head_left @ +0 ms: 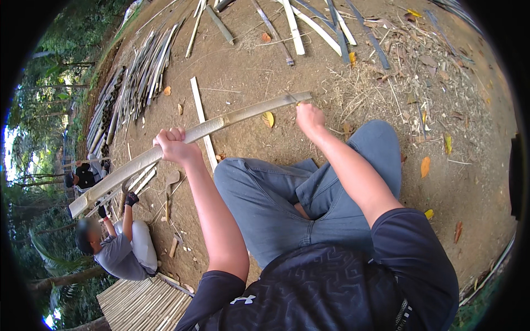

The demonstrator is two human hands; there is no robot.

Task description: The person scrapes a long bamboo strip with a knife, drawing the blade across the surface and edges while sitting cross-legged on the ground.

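Observation:
A long split bamboo strip (132,164) slants up across the view from lower left to upper right, its hollow side showing. My left hand (178,147) is wrapped round it near its middle. At the strip's right end my right hand (310,118) is closed on a small knife (291,98), whose thin dark blade lies against the bamboo. Most of the knife's handle is hidden in my fist. My bent legs (314,193) are just below the strip.
A pale slat (196,102) lies on the dirt beneath the strip. Several bamboo strips (292,27) are scattered ahead, with a pile of poles (141,74) far left. At left a gloved person (124,243) sits near a hatchet-like tool (174,245) and a slatted bamboo mat (143,306).

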